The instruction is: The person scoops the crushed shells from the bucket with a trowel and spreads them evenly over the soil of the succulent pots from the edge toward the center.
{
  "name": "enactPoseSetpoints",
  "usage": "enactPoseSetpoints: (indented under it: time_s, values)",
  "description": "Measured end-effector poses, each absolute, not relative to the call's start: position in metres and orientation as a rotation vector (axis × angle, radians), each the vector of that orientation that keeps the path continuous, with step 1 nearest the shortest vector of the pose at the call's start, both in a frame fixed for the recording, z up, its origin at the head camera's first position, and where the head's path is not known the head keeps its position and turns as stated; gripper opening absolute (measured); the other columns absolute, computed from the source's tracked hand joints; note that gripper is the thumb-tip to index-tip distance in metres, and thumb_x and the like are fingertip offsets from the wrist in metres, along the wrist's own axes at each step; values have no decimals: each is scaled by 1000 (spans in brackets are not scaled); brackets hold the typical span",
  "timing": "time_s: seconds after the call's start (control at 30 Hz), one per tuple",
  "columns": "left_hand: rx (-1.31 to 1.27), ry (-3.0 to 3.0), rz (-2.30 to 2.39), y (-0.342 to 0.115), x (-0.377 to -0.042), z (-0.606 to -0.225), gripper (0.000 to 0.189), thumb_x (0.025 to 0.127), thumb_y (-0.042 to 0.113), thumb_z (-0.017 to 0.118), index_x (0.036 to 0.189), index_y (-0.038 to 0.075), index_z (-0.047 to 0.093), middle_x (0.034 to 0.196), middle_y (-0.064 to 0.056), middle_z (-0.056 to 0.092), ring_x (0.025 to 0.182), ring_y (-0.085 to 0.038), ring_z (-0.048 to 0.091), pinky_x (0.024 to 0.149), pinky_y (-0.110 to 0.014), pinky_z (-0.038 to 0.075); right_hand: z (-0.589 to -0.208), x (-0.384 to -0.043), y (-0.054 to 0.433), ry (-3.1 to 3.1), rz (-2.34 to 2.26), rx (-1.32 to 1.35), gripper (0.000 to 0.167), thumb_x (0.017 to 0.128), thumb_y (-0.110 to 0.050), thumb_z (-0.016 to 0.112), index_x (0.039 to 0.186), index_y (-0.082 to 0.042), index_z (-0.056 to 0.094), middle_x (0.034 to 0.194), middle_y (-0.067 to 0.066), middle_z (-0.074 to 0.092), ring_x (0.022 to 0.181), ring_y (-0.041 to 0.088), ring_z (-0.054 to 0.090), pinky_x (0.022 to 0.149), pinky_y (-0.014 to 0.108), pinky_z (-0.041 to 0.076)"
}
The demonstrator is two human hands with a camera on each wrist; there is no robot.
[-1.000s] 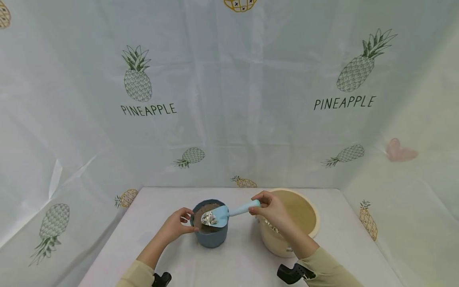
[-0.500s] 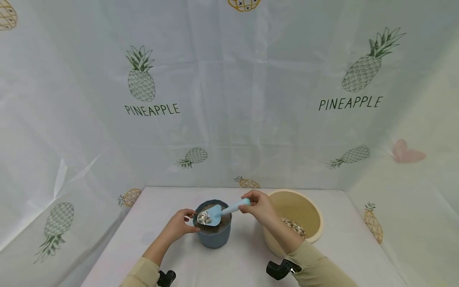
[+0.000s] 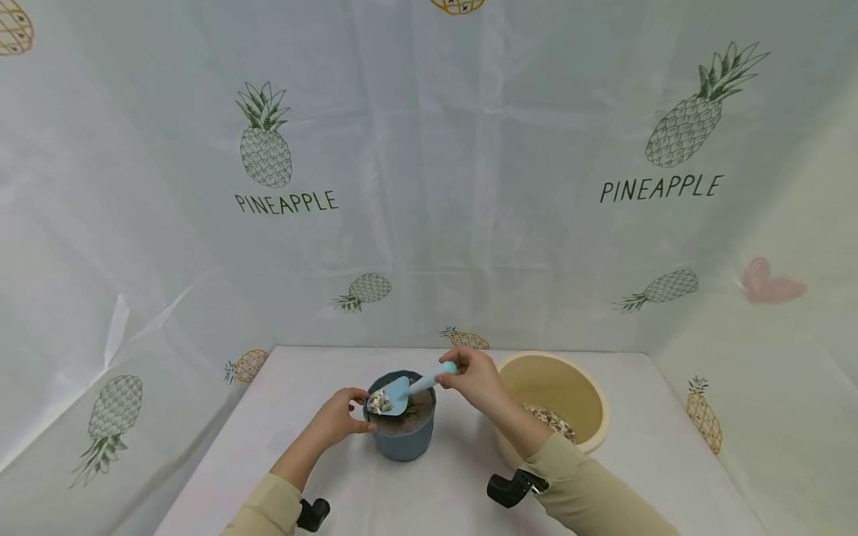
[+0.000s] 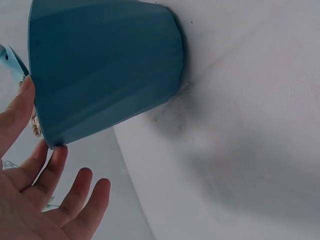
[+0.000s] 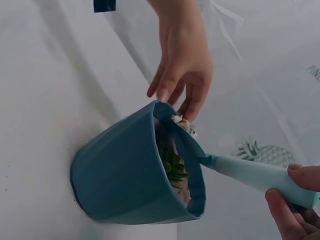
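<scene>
Currently the blue pot (image 3: 404, 445) stands on the tabletop (image 3: 442, 491), left of centre, closer to the far edge than the near. Right hand (image 3: 477, 381) pinches the handle end of the light-blue scoop (image 3: 422, 383); long axis runs leftward from those fingers, pebble load (image 3: 379, 403) over the pot's left side. Left hand (image 3: 335, 418) is nearer the load, thumb and fingers at the rim. Green plant (image 5: 174, 167) sits right of the blade.

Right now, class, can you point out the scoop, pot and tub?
Scoop (image 5: 245, 171): right wrist view, on the handle.
Pot (image 4: 107, 65): left wrist view, on the outer wall.
Tub (image 3: 561, 391): head view, on the inner wall.
</scene>
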State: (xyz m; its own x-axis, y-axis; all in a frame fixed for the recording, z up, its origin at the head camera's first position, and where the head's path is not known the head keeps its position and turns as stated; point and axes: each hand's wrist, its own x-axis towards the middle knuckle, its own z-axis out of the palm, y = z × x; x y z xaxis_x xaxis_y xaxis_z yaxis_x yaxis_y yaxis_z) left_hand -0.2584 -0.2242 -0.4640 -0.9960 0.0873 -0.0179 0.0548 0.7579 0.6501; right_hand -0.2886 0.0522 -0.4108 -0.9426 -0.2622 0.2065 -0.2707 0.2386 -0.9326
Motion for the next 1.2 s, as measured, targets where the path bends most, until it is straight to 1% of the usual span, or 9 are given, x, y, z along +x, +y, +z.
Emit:
enactPoseSetpoints:
  time_s: [0.33, 0.63, 0.97, 1.2]
  values:
    - [105, 2880, 1072, -222, -257, -460, 58, 72, 13, 88, 120, -2, 60, 109, -12, 59, 105, -41, 56, 81, -47, 51, -408, -290, 46, -2513, 1693, 642, 19, 83, -2, 76, 100, -3, 68, 85, 2, 66, 70, 15, 64, 61, 30, 53]
    - [109, 2875, 1081, -222, -256, -459, 59, 73, 13, 87, 122, -3, 59, 111, -14, 59, 105, -41, 56, 81, -47, 51, -403, -291, 45, -2530, 1603, 769, 19, 81, 0, 78, 97, -4, 68, 84, 2, 65, 72, 17, 63, 60, 26, 53]
    - [101, 2864, 1077, -220, -256, -459, 60, 74, 15, 87, 123, -4, 58, 111, -14, 59, 105, -41, 56, 79, -47, 52, -389, -300, 40, -2617, 1482, 818, 19, 82, -7, 78, 99, -10, 68, 84, -2, 63, 73, 13, 58, 62, 27, 51]
    - [87, 2875, 1051, -221, -258, -460, 60, 73, 14, 87, 123, -4, 58, 110, -13, 59, 104, -40, 57, 79, -46, 52, -379, -303, 35, -2633, 1494, 830, 20, 82, -5, 78, 100, -7, 69, 85, -1, 62, 74, 15, 58, 63, 28, 52]
